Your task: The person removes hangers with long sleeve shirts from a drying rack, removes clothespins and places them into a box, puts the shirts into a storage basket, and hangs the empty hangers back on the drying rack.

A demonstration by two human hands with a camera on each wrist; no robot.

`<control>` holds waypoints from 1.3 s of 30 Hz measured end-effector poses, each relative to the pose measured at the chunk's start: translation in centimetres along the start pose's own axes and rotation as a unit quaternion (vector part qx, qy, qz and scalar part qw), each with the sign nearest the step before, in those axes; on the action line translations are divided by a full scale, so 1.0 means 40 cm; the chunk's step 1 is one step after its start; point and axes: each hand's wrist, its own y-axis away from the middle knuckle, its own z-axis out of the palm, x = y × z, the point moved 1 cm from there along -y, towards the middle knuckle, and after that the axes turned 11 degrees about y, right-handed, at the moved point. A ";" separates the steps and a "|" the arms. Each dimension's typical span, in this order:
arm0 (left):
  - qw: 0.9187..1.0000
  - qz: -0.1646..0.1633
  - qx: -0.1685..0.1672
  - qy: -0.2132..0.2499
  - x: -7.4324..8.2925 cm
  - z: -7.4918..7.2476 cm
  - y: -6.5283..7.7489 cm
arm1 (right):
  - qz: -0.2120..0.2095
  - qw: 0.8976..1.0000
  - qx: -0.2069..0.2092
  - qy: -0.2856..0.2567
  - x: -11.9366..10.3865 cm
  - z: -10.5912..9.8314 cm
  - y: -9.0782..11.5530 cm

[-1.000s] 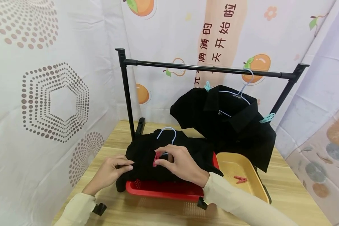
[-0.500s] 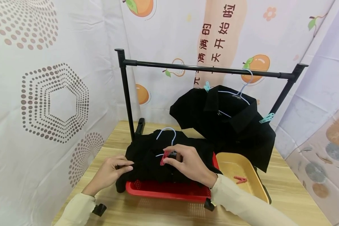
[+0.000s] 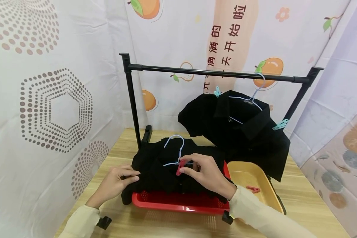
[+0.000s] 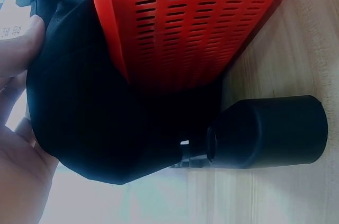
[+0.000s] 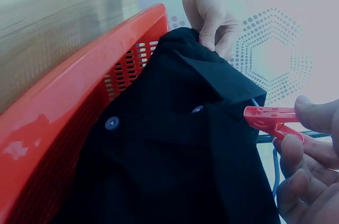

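My right hand [image 3: 209,172] pinches a red clothespin [image 3: 180,167] between thumb and fingers, close over a black shirt. In the right wrist view the clothespin [image 5: 273,119] points toward the shirt's collar. The black shirt [image 3: 154,178] lies over a red basket [image 3: 178,207], with a pale blue hanger [image 3: 182,145] inside it and its hook sticking up. My left hand [image 3: 114,185] grips the shirt's left edge between thumb and fingers. In the left wrist view the dark cloth [image 4: 90,91] hangs down beside the basket's slotted wall [image 4: 185,28].
Behind the basket stands a black clothes rack [image 3: 211,72]. On its bar hangs another black shirt [image 3: 244,132] with teal clothespins [image 3: 281,124] on it. A yellow tray [image 3: 241,168] at the right holds a red clothespin [image 3: 253,189]. Black rack feet [image 3: 104,222] lie near the front.
My right hand has moved to the right over the shirt with the clothespin, uncovering more of the hanger. The left hand keeps its hold at the shirt's left edge.
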 end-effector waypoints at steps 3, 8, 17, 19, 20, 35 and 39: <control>1.000 -0.001 0.000 0.002 0.000 0.001 0.000 | 0.007 1.000 0.002 -0.001 0.011 -0.007 0.007; 1.000 -0.007 0.003 0.002 0.001 0.001 -0.002 | 0.022 1.000 0.002 -0.004 0.024 -0.020 0.019; 1.000 -0.003 0.001 0.001 -0.004 0.001 -0.002 | 0.048 0.999 0.008 0.004 0.043 -0.036 0.040; 1.000 -0.002 0.000 0.001 -0.005 0.002 -0.003 | 0.051 0.999 0.010 0.001 0.047 -0.042 0.044; 1.000 -0.003 0.000 0.002 -0.005 0.002 -0.003 | 0.052 0.999 0.010 0.000 0.049 -0.046 0.047; 1.000 -0.002 0.000 0.005 -0.008 0.002 -0.005 | 0.086 0.995 0.011 -0.055 0.069 -0.089 0.075; 1.000 -0.005 0.000 0.005 -0.007 0.001 -0.006 | 0.088 0.994 0.012 -0.060 0.090 -0.093 0.083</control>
